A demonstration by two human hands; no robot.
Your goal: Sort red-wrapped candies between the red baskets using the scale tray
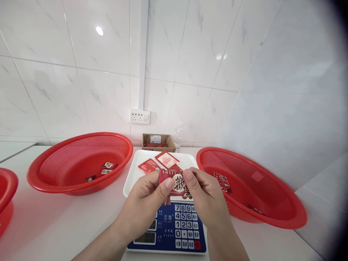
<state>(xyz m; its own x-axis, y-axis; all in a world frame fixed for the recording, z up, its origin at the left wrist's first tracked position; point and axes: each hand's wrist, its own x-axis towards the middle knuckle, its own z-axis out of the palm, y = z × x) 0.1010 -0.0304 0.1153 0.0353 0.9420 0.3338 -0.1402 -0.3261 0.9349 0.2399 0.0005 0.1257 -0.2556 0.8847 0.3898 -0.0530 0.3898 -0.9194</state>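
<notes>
Red pouch point(178, 183) lies between left hand point(146, 201) and right hand point(203, 195), each grip closed on it.

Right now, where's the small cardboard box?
Head view, centre: the cardboard box sits against the wall behind the white tray, between the left basket and right basket.

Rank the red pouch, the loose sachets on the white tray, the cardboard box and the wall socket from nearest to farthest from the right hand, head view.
1. Red pouch: pinched in the right hand grip.
2. Loose sachets: on the white tray, just beyond.
3. Cardboard box: behind the tray, against the wall.
4. Wall socket: on the tiles above the box.
</notes>
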